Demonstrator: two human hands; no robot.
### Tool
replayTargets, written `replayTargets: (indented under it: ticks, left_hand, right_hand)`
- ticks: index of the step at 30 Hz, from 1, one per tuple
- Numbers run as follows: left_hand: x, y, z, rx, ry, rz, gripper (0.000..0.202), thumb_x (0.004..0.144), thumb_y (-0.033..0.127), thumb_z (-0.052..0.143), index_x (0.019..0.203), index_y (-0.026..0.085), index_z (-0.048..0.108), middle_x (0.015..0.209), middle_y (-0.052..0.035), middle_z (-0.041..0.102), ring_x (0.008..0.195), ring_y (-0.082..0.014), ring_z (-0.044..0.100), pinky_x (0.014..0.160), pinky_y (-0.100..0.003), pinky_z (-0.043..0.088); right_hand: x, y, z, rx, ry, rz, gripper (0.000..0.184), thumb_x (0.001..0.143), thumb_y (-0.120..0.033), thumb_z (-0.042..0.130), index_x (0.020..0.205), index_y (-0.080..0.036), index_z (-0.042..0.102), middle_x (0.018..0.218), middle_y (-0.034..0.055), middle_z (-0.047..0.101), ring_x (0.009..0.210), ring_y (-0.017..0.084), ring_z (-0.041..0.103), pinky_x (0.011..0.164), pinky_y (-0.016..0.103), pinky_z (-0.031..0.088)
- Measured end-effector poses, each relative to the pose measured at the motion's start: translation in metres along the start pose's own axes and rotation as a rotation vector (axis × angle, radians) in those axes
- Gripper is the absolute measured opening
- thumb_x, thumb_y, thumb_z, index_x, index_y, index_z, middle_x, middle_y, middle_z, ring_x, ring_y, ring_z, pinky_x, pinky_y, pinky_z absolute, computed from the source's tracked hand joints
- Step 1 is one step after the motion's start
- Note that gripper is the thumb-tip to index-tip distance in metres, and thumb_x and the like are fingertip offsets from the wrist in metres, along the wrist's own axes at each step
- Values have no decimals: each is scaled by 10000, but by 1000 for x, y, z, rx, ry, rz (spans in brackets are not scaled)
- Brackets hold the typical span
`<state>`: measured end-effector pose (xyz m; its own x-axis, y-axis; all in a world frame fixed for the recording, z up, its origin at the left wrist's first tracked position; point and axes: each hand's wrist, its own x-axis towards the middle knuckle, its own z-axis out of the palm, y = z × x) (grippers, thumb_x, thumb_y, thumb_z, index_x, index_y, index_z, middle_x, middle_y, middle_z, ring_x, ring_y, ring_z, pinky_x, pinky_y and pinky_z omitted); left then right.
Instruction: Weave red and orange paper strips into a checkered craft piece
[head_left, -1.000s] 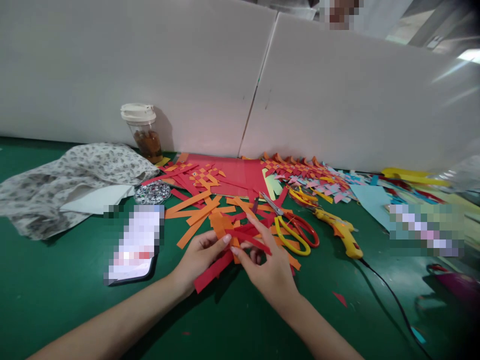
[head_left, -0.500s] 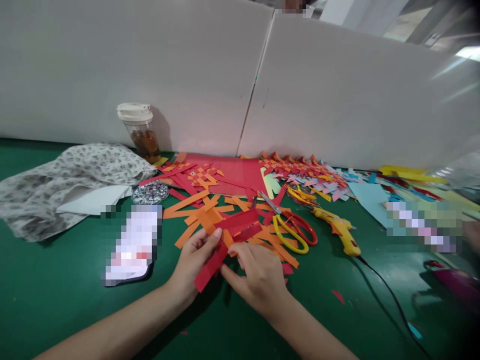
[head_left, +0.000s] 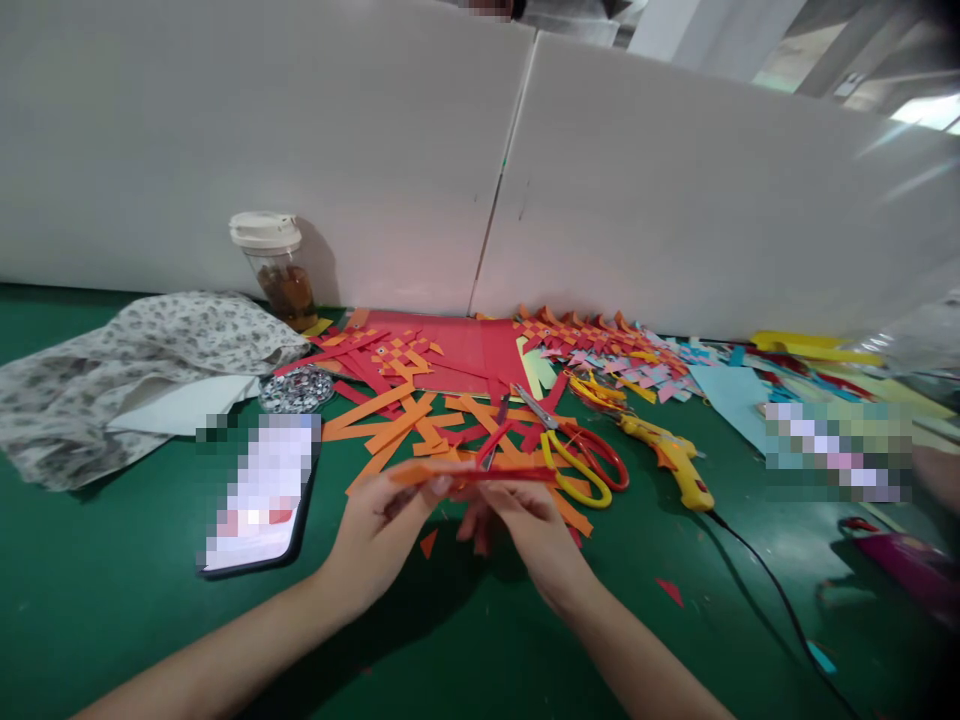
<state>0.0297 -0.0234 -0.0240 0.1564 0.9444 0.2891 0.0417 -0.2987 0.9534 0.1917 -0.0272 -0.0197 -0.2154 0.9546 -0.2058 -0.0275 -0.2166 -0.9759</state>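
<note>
Red and orange paper strips (head_left: 517, 475), laid together, are held nearly edge-on above the green table (head_left: 300, 650). My left hand (head_left: 386, 530) pinches their left part between thumb and fingers. At the right part, my right hand (head_left: 529, 525) closes on the strips, with some fingers curled underneath. Just beyond lie loose orange paper strips (head_left: 375, 405) and scissors (head_left: 581, 465) with red and yellow handles. How the held strips are joined is hidden at this angle.
A phone (head_left: 262, 490) lies at left, near a patterned cloth (head_left: 165, 340) and a lidded cup (head_left: 277, 270). To the right are a yellow glue gun (head_left: 675, 465) with its cord and woven paper pieces (head_left: 585, 335). A person's hand (head_left: 934, 475) shows at the right edge.
The held strips have turned from showing their crossed faces to nearly edge-on. My right hand has shifted its grip to their right part. A small orange scrap now shows on the table.
</note>
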Motion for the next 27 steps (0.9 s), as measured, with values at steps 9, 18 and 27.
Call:
replayTargets:
  ticks: [9, 18, 27]
  left_hand:
    - [11, -7, -17, 568, -560, 882, 355, 771, 24, 474, 1107, 103, 556, 1128, -130, 641, 1162, -216, 502, 977, -358, 439]
    - [11, -10, -20, 661, -629, 784, 423, 733, 8, 408, 1132, 114, 504, 1189, -137, 593, 1170, -226, 484, 1018, -413, 371]
    - [11, -14, -15, 150, -111, 169, 316, 767, -2, 374, 954, 220, 497, 1150, -66, 551, 1129, -185, 493, 937, -365, 414]
  right_hand:
    - [3, -5, -17, 478, -125, 172, 541, 767, -622, 433, 822, -148, 688, 822, 89, 698, 842, 212, 633, 826, 330, 451]
    - [-1, -10, -19, 329, -46, 124, 329, 634, -249, 734, 943, -191, 636, 984, 58, 681, 956, 213, 610, 863, 352, 432]
    - [5, -9, -17, 271, 32, 196, 354, 657, -255, 716, 996, -226, 619, 925, 35, 689, 860, 200, 645, 788, 330, 480]
